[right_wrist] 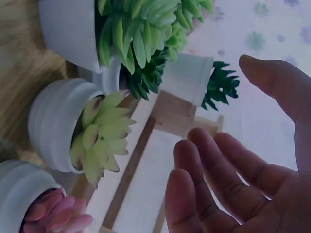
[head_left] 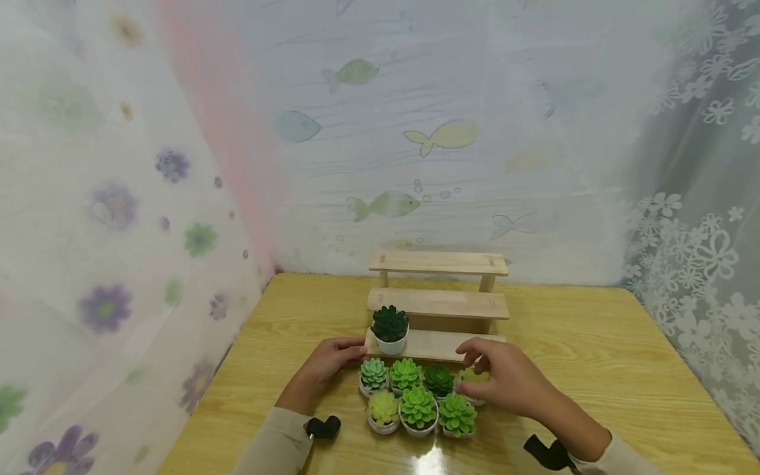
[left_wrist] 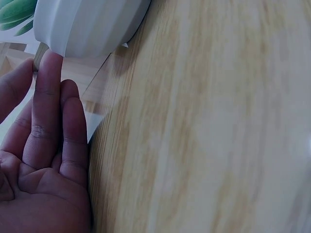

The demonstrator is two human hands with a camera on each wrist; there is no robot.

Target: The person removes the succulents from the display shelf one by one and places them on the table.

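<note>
My left hand point(head_left: 330, 361) is at the left end of a three-step wooden plant stand point(head_left: 439, 302). In the left wrist view its thumb and forefinger pinch the corner of the lowest board point(left_wrist: 41, 56). A dark green potted succulent point(head_left: 390, 328) stands on that board's left end. My right hand point(head_left: 505, 375) hovers over the right end of the grouped pots, thumb apart from its curved fingers, holding nothing. Nearest to it are a pale yellow succulent point(right_wrist: 101, 138) and a pink succulent point(right_wrist: 56, 213) in ribbed white pots; the hand hides the pink one from the head view.
In front of the stand, several potted succulents sit in two rows, among them a bright green one point(head_left: 418, 408) and a yellow-green one point(head_left: 383, 407). They stand on a wood-grain table point(head_left: 285, 310). Printed curtains point(head_left: 451, 218) hang behind and at both sides.
</note>
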